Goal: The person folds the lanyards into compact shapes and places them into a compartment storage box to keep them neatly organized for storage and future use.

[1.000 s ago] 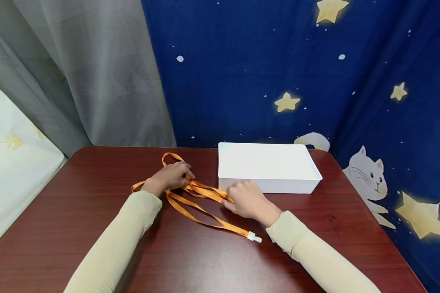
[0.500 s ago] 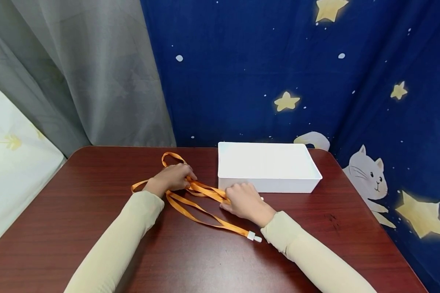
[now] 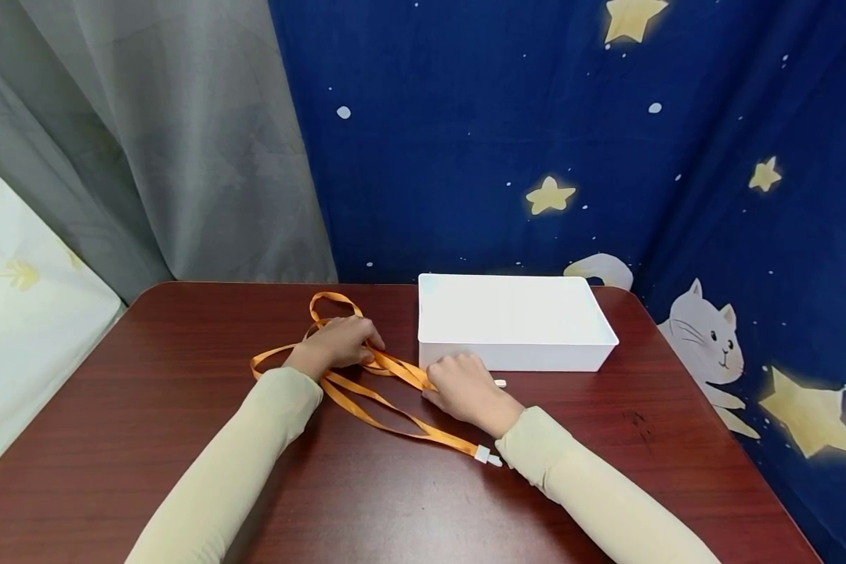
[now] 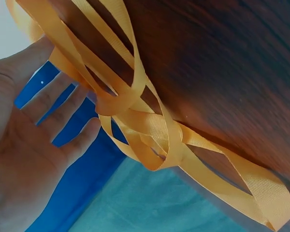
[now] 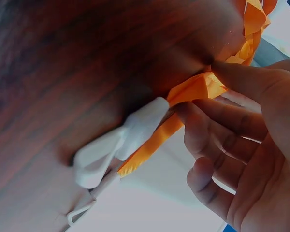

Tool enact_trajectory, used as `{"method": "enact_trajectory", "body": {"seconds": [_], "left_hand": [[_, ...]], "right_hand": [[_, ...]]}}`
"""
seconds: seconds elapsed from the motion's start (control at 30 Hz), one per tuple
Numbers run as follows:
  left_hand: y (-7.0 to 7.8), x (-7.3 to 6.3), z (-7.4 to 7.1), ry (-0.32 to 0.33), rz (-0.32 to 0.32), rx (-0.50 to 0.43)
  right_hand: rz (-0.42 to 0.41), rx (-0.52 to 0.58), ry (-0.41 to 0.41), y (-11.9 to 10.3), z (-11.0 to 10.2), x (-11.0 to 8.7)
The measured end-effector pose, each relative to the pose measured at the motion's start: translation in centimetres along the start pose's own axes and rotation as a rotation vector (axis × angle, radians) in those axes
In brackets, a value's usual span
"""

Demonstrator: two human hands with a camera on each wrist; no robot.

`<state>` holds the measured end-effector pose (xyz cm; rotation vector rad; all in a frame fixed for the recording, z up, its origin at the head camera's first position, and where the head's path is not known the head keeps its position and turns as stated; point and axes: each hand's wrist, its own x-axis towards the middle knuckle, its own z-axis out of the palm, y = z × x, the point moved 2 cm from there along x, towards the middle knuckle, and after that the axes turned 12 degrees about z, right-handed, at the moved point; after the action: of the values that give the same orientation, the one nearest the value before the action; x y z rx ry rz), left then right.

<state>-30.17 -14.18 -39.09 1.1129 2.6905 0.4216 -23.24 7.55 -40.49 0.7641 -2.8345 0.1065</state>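
Tangled orange lanyards (image 3: 458, 442) lie on the table, their straps crossing in a loose knot (image 4: 135, 118). My left hand (image 3: 344, 343) is at the tangle, thumb and fingers pinching straps; looser loops spread beyond and left of it. My right hand (image 3: 468, 389) pinches flat orange straps (image 5: 193, 90) between thumb and index finger, close to the front of the white box. Near those fingertips are a white plastic clip (image 5: 141, 126) and, farther off, a second clip (image 5: 82, 210). Another strap runs toward me, ending in a white clip (image 3: 485, 455).
A shallow white box (image 3: 515, 359) stands at the back right of the dark red-brown wooden table (image 3: 366, 501). Behind the table's far edge hang a grey curtain (image 3: 240, 141) and a blue star-patterned curtain (image 3: 451, 141).
My left hand has shifted slightly right. My right hand has drawn a little left, and a white clip tip now shows beyond it by the box.
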Motion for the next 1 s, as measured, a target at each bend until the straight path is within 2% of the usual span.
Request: {"method": "enact_trajectory", "body": {"seconds": [0.2, 0.47, 0.7, 1.0], "left_hand": [[0.11, 0.34, 0.27, 0.002, -0.033, 0.001], [0.08, 0.54, 0.5, 0.028, -0.033, -0.001], [-0.44, 0.62, 0.98, 0.068, -0.015, -0.074], [-0.39, 0.53, 1.01, 0.092, 0.011, -0.14]], "right_hand": [[-0.027, -0.016, 0.016, -0.16, 0.34, 0.06], [-0.043, 0.001, 0.059, -0.3, 0.7, 0.06], [-0.042, -0.001, 0.061, -0.41, 0.57, 0.02], [-0.035, 0.006, 0.069, -0.33, 0.57, 0.15]]}}
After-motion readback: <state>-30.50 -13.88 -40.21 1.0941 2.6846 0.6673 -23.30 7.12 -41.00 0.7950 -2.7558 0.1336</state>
